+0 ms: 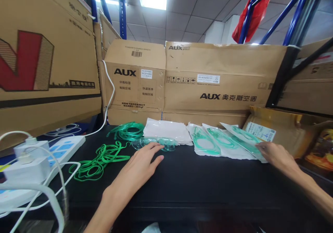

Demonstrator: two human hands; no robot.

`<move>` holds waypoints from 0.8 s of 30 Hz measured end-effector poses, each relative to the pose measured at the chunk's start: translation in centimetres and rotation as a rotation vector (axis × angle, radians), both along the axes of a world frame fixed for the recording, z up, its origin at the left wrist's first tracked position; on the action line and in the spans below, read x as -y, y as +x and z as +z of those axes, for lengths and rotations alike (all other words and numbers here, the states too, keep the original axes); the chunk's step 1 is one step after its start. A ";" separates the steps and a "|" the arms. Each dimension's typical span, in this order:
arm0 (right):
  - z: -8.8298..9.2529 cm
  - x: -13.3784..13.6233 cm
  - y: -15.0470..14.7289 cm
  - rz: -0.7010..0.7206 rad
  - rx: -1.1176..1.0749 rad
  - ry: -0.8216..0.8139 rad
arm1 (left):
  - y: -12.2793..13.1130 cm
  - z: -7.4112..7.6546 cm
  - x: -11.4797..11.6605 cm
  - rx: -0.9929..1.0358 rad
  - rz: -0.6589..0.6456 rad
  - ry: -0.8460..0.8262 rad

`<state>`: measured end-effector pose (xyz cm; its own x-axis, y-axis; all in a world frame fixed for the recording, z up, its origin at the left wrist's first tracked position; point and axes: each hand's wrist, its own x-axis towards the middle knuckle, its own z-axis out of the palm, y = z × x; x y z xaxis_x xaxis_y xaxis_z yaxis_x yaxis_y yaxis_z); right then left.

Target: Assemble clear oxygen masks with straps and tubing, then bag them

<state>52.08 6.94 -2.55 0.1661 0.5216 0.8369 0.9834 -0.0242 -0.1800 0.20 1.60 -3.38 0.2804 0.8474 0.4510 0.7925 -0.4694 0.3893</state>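
Note:
My left hand [145,158] reaches over a row of clear, greenish plastic pieces [169,143], its fingers stretched out and at or just above them. What kind they are is hard to tell. Behind them lies a stack of flat white pouches [166,129]. At the right, my right hand [277,155] is closed on the near edge of a clear-fronted pouch [244,139] with green tubing inside. Two similar pouches lie to its left, a middle one [223,139] and a left one [204,141].
Coiled green tubing [127,131] and a tangle of green elastic cord [104,160] lie left on the black table [197,188]. A white power strip [62,153] with cables takes up the left edge. Cardboard panels [223,77] stand behind; a brown package [288,132] sits at right.

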 end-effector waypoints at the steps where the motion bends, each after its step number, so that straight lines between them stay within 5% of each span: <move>1: 0.5 -0.1 -0.2 -0.001 -0.012 -0.026 | 0.5 0.1 0.3 0.042 -0.017 -0.005; 7: 3.4 0.8 -3.8 -0.070 -0.112 0.120 | 5.2 0.1 2.5 0.460 -0.161 -0.190; 11: 2.8 4.1 -9.8 0.022 -0.087 0.271 | 7.6 -0.2 2.8 0.805 -0.361 -0.450; 14: 1.6 7.1 -15.4 0.297 0.030 0.358 | 8.1 0.2 2.9 1.056 -0.433 -0.647; 19: 0.0 10.0 -22.2 0.857 0.339 0.195 | 7.1 1.3 3.2 1.318 -0.577 -0.719; 24: -1.6 10.7 -23.6 0.950 0.457 -0.023 | 6.3 0.7 2.4 1.452 -0.388 -0.579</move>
